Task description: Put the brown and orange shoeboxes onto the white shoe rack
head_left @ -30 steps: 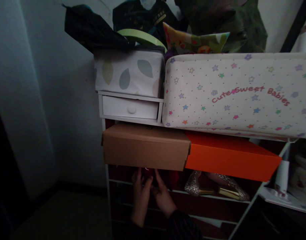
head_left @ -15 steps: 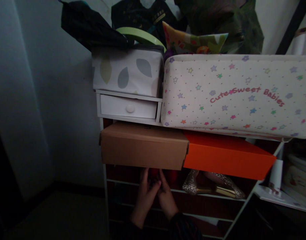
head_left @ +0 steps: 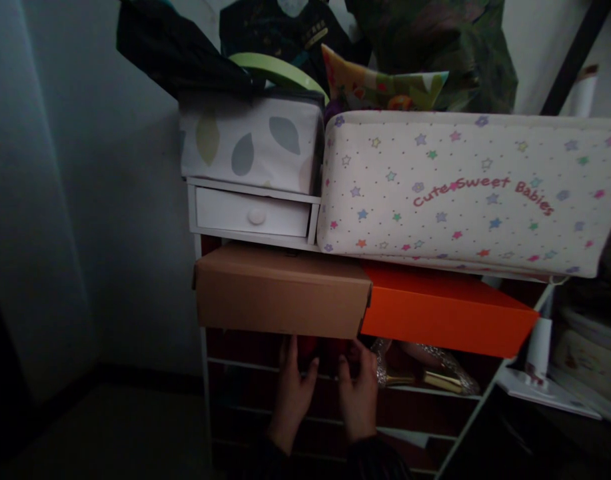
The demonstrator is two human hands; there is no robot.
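Observation:
Both my hands reach into a dark shelf of a white rack, under a brown cardboard box [head_left: 280, 293]. My left hand [head_left: 291, 393] has its fingers curled around a dark red thing [head_left: 321, 348], probably a shoe, that is mostly hidden under the box. My right hand [head_left: 359, 393] rests on the same red thing a little to the right, fingers bent over it. Just right of my right hand lies a glittery high-heeled shoe [head_left: 425, 367] on the same shelf.
An orange box [head_left: 445, 310] sits beside the brown one. Above them are a small white drawer [head_left: 252, 215], a leaf-print box [head_left: 250, 141] and a long star-print case [head_left: 460, 190] with bags piled on top. Grey wall and dark floor lie to the left.
My hands were pressed together on the red thing; now they are apart, the right hand shifted right toward the glittery shoe. The view drifted slightly right.

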